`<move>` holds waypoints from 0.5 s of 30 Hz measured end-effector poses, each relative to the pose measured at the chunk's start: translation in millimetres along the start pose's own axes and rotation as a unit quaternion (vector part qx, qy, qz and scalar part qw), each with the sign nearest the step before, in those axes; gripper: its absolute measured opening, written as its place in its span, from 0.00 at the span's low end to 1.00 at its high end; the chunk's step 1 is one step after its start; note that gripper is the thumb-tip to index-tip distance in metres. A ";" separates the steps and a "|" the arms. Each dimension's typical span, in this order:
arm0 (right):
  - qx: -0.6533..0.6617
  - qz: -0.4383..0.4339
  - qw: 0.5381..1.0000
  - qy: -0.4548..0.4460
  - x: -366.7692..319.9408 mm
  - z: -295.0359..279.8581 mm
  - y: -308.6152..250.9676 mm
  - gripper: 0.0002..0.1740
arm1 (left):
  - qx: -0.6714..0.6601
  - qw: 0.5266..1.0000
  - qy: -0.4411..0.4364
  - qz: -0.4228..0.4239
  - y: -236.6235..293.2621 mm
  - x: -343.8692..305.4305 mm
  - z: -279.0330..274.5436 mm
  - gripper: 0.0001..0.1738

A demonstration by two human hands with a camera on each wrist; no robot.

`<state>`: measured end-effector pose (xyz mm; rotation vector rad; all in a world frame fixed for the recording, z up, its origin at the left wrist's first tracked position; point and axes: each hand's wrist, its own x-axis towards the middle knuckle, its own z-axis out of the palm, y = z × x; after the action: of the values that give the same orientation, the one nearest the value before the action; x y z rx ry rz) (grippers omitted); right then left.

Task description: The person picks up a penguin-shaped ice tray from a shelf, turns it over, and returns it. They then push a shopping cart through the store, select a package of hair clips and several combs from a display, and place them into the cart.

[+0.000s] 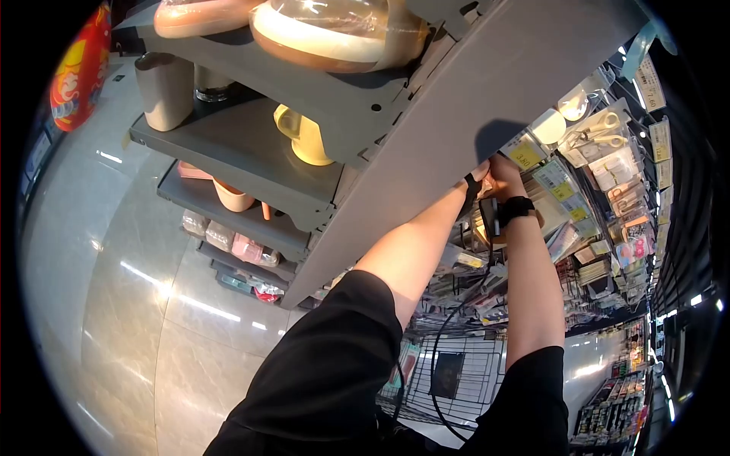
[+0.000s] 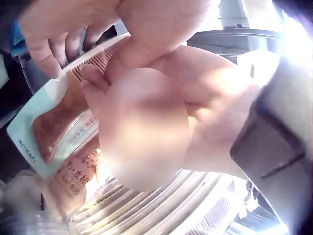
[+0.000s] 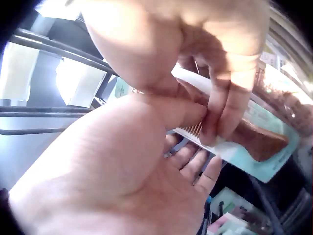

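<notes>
A brown wooden comb (image 2: 54, 125) lies in a clear pack with a mint and white card; its teeth show beneath the fingers. My left hand (image 1: 480, 172) grips the pack, its bent fingers (image 3: 222, 115) over the comb's front in the right wrist view; its thumb is not clearly seen. From the other side my right hand (image 3: 112, 156) holds the same pack, thumb across the front and fingers spread behind the card. The hands touch or overlap there. In the head view both hands sit beside the grey shelf panel (image 1: 426, 144), and the pack is hard to make out.
Price tags (image 1: 525, 154) and hanging packets (image 1: 608, 169) line the rack at the right. Below my arms stands a wire cart (image 1: 475, 372) with a dark flat item in it. Shelves at the left hold a yellow jug (image 1: 312, 143) and a beige pitcher (image 1: 165, 91).
</notes>
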<state>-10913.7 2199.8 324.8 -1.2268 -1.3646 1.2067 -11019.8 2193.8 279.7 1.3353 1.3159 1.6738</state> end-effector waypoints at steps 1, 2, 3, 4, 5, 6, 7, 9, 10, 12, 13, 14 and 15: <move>-0.004 0.003 1.000 -0.007 2.3 -7.2 0.9 0.13 | 0.015 1.000 0.009 0.000 0.0 -2.5 0.9 0.24; -0.060 -0.018 0.998 -0.016 4.3 -18.9 4.5 0.13 | 0.030 0.999 0.019 0.003 1.1 -3.8 1.2 0.25; -0.115 -0.042 0.992 -0.027 8.8 -32.4 8.3 0.12 | 0.050 0.997 0.063 -0.016 12.2 -10.4 -0.6 0.27; -0.170 -0.065 0.983 -0.037 6.9 -35.2 6.3 0.12 | 0.069 0.991 0.105 -0.035 29.3 -26.6 -1.0 0.29; -0.096 -0.018 0.995 -0.032 6.2 -35.7 7.1 0.11 | 0.073 0.990 0.112 -0.045 34.7 -33.5 -2.4 0.31; -0.141 -0.040 0.987 -0.065 11.3 -44.5 11.1 0.11 | 0.076 0.989 0.118 -0.054 40.2 -40.5 -3.9 0.33; -0.185 -0.065 0.976 -0.098 17.2 -53.6 13.9 0.11 | 0.070 0.990 0.107 -0.060 43.1 -39.9 -6.0 0.33; -0.163 -0.054 0.979 -0.107 22.4 -62.2 21.1 0.11 | 0.036 0.996 0.056 -0.067 43.1 -39.1 -8.4 0.33; -0.096 -0.024 0.992 -0.085 12.1 -50.5 15.0 0.11 | 0.019 0.997 0.031 -0.068 43.4 -37.8 -11.7 0.34; -0.065 -0.019 0.997 -0.032 -12.4 -39.0 -1.1 0.14 | -0.016 0.997 -0.015 -0.073 46.4 -35.8 -16.2 0.34; -0.077 -0.036 0.995 -0.048 -24.4 -33.8 -8.3 0.16 | -0.029 0.996 -0.036 -0.079 48.1 -37.2 -18.8 0.34; -0.089 -0.051 0.993 -0.063 -34.4 -30.8 -13.1 0.18 | -0.039 0.995 -0.050 -0.083 48.7 -38.3 -21.0 0.35; -0.096 -0.041 0.992 -0.068 -38.8 -30.4 -17.2 0.18 | -0.049 0.993 -0.061 -0.088 49.3 -39.2 -24.0 0.35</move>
<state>-10881.9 2163.5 344.5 -1.2266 -1.6476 1.1390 -11025.3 2135.7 313.4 1.2090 1.2267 1.4932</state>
